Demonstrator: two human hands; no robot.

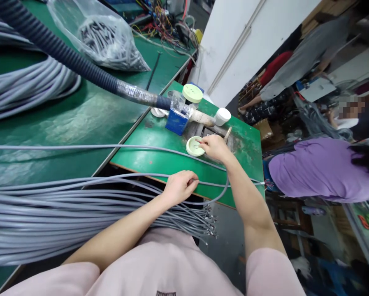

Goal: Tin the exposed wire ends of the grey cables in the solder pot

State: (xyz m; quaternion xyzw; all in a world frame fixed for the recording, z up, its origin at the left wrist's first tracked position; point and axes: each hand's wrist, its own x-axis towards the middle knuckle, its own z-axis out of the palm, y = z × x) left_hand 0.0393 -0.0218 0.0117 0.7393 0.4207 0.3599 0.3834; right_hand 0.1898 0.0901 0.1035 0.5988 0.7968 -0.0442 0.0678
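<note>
My left hand (182, 187) is closed around a grey cable (213, 184) near the table's front edge. That cable runs on under my right forearm to a stripped end with thin coloured wires (267, 183). My right hand (214, 147) is pinched over a shallow pale-green dish (190, 153). Thin dark strands show between its fingertips and the dish, too small to name. Another grey cable (159, 149) crosses the table and bends in a loop by my right forearm. Beneath my left forearm lies a thick bundle of grey cables (79, 209), their ends near my lap.
A black ribbed hose (100, 78) reaches over a blue box (176, 121). Behind the dish stand a white cup (222, 116) and a pale-green lid (193, 93). A clear bag of cable pieces (110, 45) lies at the back left. A person in purple (314, 170) sits at right.
</note>
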